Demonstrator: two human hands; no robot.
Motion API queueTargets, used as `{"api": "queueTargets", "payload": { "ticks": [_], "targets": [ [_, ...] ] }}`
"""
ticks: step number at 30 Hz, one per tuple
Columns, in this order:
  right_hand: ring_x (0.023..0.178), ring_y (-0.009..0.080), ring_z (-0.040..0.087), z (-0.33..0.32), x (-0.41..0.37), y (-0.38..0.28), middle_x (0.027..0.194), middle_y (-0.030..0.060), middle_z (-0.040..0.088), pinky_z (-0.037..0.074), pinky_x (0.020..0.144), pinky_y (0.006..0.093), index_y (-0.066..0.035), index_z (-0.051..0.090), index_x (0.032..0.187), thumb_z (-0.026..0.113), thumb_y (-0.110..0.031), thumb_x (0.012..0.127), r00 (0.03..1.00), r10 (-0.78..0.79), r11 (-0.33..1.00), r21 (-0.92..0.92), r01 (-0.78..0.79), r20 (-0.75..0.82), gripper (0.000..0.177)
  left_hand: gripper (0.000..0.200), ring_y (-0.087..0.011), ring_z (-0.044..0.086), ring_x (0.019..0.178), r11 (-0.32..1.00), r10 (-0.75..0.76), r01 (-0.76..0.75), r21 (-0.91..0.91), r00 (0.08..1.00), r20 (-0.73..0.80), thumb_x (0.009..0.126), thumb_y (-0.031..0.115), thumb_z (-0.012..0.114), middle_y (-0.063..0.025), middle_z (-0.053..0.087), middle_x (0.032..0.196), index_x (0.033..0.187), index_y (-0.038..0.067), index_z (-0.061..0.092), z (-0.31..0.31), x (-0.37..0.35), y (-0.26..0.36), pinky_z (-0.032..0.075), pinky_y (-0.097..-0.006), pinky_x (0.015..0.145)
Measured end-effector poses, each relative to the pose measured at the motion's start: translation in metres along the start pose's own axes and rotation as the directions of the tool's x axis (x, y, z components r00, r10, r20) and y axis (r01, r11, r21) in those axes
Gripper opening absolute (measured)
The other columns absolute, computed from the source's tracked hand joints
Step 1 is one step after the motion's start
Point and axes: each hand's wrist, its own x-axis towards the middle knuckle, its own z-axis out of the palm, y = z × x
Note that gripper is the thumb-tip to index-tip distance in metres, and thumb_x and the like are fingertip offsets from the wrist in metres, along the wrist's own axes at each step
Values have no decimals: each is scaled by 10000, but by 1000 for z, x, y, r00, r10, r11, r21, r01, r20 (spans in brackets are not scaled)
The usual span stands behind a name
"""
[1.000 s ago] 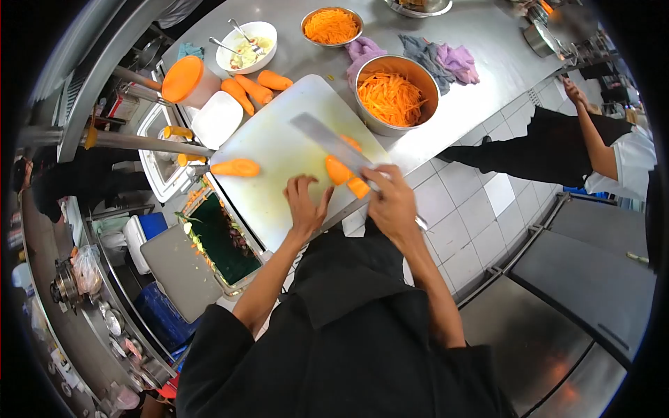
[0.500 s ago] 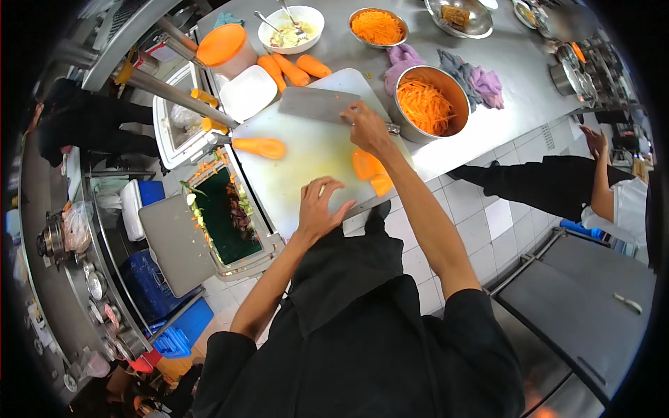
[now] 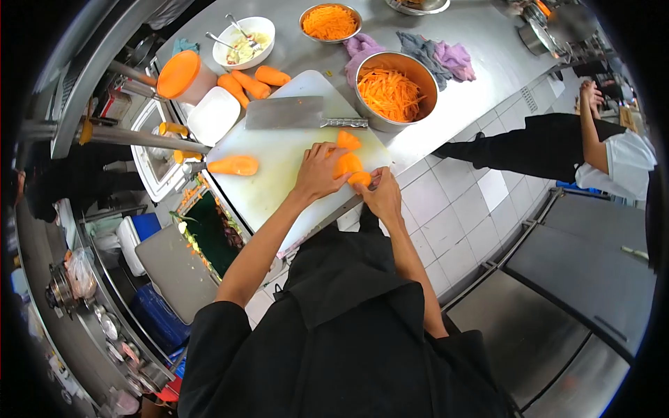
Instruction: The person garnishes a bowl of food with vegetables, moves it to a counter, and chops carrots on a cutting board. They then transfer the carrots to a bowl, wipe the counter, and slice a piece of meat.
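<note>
My left hand (image 3: pixel 320 173) is at the right part of the white cutting board (image 3: pixel 279 188), its fingers and thumb closed around a cut carrot piece (image 3: pixel 348 164). Beside it, my right hand (image 3: pixel 384 196) pinches a smaller carrot piece (image 3: pixel 359 178) by the board's near right edge. Another carrot chunk (image 3: pixel 348 141) lies just beyond my left fingers. The cleaver (image 3: pixel 286 113) rests flat across the far part of the board, handle to the right and untouched. A peeled carrot (image 3: pixel 234 165) lies at the board's left edge, next to a handled tool (image 3: pixel 194 167).
Shredded carrot fills a steel pot (image 3: pixel 433 90) and a smaller bowl (image 3: pixel 304 29). Whole carrots (image 3: pixel 251 85), a white tray (image 3: pixel 214 115), an orange-lidded tub (image 3: pixel 182 75) and cloths (image 3: pixel 426 57) surround the board. A scrap bin (image 3: pixel 209 237) stands left below; another person (image 3: pixel 557 146) is at right.
My right hand has let go of the cleaver, now lying on the board, and moved down to the carrot pieces. My left hand has moved up and right onto them. The view has shifted.
</note>
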Motion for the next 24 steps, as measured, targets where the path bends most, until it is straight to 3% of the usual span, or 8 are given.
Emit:
{"api": "queueTargets", "payload": {
  "ticks": [4,6,9,12,15,21,24],
  "targets": [
    [743,287,668,-8,-1,1,813,129,656,508,668,395,-25,542,987,803,-158,763,997,42,993,106,-50,71,369,508,-289,520,1140,997,32,-41,-62,990,-139,757,285,779,-88,578,1189,1214,126,622,5,-8,-5,410,-424,978],
    [695,316,678,-9,-2,-3,767,147,669,507,650,407,-17,539,985,745,-69,799,988,-144,970,189,151,-51,282,500,-291,524,1137,996,30,-43,-76,987,-160,757,263,780,-89,580,1184,1212,125,622,7,-12,-5,409,-423,982],
    [721,331,692,-15,3,-15,817,168,693,515,666,414,-25,558,1001,715,-19,812,983,-172,942,303,146,62,246,487,-295,527,1140,994,25,-46,-102,981,-194,759,237,783,-92,581,1181,1205,124,622,8,-14,-7,406,-422,987],
    [739,327,697,-22,20,-25,828,171,698,525,677,411,-36,600,1013,708,-5,815,962,-249,962,140,233,110,228,485,-296,527,1146,992,14,-39,-117,978,-206,758,233,787,-93,580,1182,1198,125,617,9,-15,-8,405,-424,988],
    [746,327,699,-16,39,-26,830,175,702,532,683,404,-34,634,1019,706,-1,816,929,-360,925,157,345,82,218,493,-299,527,1149,991,9,-38,-125,975,-222,751,236,794,-94,579,1183,1194,124,609,11,-16,-9,405,-425,989],
    [737,331,693,10,57,-30,824,175,703,537,676,382,-8,638,1029,740,-60,808,947,-317,911,297,286,61,249,547,-302,524,1153,992,-3,-26,-126,974,-228,730,258,812,-95,561,1213,1210,121,588,13,-17,-11,395,-431,986],
    [734,340,694,13,63,-28,819,185,703,540,668,376,-1,643,1028,766,-114,795,909,-414,901,159,403,45,287,586,-304,515,1147,997,-44,25,-79,968,-249,720,288,816,-101,549,1209,1220,102,573,15,-18,-2,376,-438,976]
  ]
}}
